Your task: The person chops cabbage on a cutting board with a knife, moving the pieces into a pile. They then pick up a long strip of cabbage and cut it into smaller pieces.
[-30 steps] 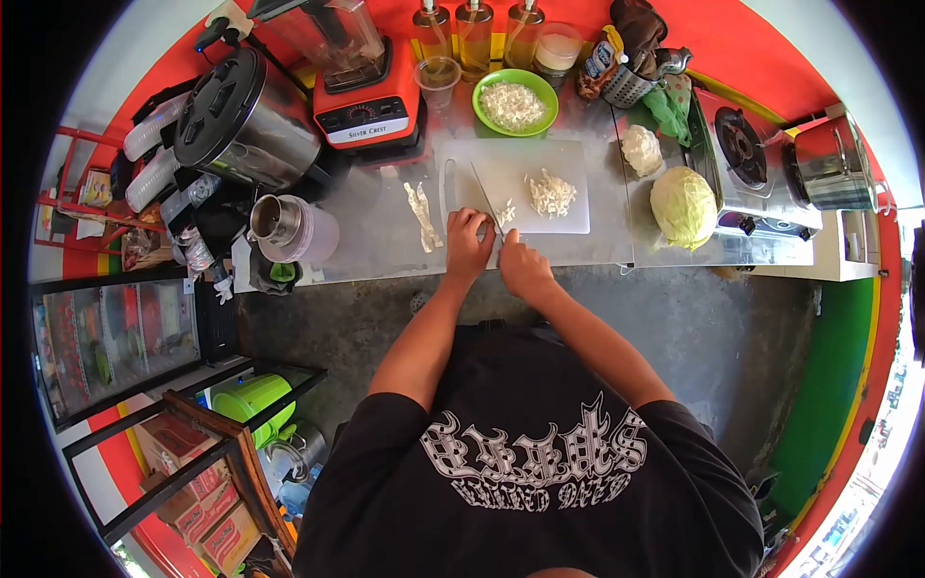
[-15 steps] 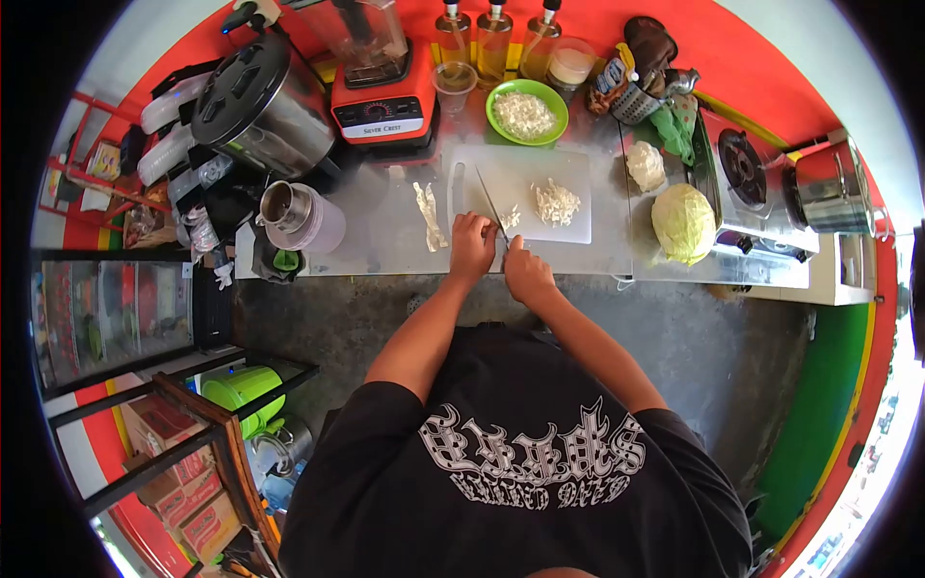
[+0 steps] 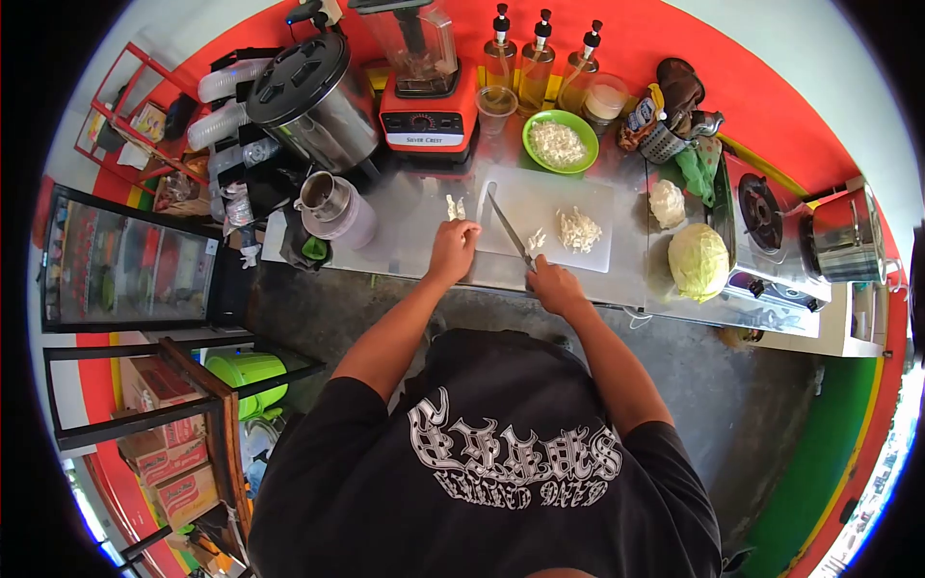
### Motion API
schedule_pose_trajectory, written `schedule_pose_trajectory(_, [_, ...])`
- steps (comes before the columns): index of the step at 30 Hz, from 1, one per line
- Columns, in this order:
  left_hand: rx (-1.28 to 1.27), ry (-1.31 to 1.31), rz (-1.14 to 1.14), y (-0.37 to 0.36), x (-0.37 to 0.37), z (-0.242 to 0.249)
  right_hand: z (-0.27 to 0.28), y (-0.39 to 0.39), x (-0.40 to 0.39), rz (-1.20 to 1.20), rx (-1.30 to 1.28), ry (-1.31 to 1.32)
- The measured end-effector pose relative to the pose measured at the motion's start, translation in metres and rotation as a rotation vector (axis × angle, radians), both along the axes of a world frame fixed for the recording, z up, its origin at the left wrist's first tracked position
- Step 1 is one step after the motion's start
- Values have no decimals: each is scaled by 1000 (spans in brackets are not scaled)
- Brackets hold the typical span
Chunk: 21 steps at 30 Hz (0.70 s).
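My right hand [image 3: 556, 286] is wrapped round the handle of a knife [image 3: 510, 226], whose blade points up and left over the white cutting board [image 3: 496, 252]. Left of the board, my left hand [image 3: 453, 249] is closed at the pale strips [image 3: 455, 207] on the metal counter; its fingertips hide whether it grips one. Chopped white pieces [image 3: 579, 231] form a pile on the board's right part. A smaller heap [image 3: 537, 239] lies close to the knife. Behind the board, a green bowl [image 3: 561, 142] holds more chopped pieces.
A cabbage [image 3: 699, 262] and a pale lump [image 3: 667, 204] stand right of the board, beside the stove [image 3: 761, 214]. A red blender [image 3: 427, 120], a plastic cup [image 3: 496, 111] and oil bottles [image 3: 537, 67] line the back. A pinkish jug [image 3: 337, 212] stands at left.
My left hand has moved left, off the board and away from the knife, to the strips. My right hand still holds the knife. The whole view has shifted and tilted.
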<state>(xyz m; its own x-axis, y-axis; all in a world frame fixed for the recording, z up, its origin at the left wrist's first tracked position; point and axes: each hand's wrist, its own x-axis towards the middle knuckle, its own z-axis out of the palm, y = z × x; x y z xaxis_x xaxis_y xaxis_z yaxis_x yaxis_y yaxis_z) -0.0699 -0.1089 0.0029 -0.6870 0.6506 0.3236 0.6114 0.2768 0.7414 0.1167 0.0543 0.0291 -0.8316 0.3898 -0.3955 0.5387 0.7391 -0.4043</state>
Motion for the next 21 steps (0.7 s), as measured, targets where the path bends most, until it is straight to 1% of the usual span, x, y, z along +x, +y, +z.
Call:
schedule_pose_trajectory(2, [-66,29,21,-16,-12,-5,-1,2,6,40,-15,-7])
schedule_pose_trajectory(4, [-109,-75,30,-25,-21,-12,2,6,10,24,-50,0])
schedule_pose_trajectory(5, [-133,-48,23,-29,-23,-16,0,8,13,24,-51,-2])
schedule_pose_trajectory(6, [-132,-51,23,-30,-22,-15,-2,11,16,-31,-37,25])
schedule_pose_trajectory(7, [-119,-1,13,-31,-21,-14,-5,15,19,-84,-22,50])
schedule_pose_trajectory(8, [-108,48,6,-32,-19,-12,-6,20,23,-79,-22,46])
schedule_pose_trajectory(9, [-110,46,10,-34,-15,-11,-8,25,27,-124,-11,54])
schedule_pose_trajectory(10, [-163,23,9,-35,-13,-9,-10,29,28,-171,0,67])
schedule_pose_trajectory(11, [-216,1,8,-34,-12,-6,-12,30,30,-231,27,140])
schedule_pose_trajectory(14, [-285,-12,8,-35,-16,-4,-11,32,29,-281,-8,158])
schedule_pose_trajectory(15, [-288,-12,7,-35,-16,-3,-11,31,28,-282,-10,157])
schedule_pose_trajectory(17, [-329,38,-1,-35,-22,0,-11,31,28,-242,-108,198])
schedule_pose_trajectory(18, [-330,39,-9,-35,-23,1,-7,29,28,-250,-108,197])
schedule_pose_trajectory(20, [-348,97,-26,-33,-25,3,-1,27,32,-171,-108,232])
schedule_pose_trajectory(21, [-345,97,-37,-32,-29,0,-4,28,35,-182,-104,232])
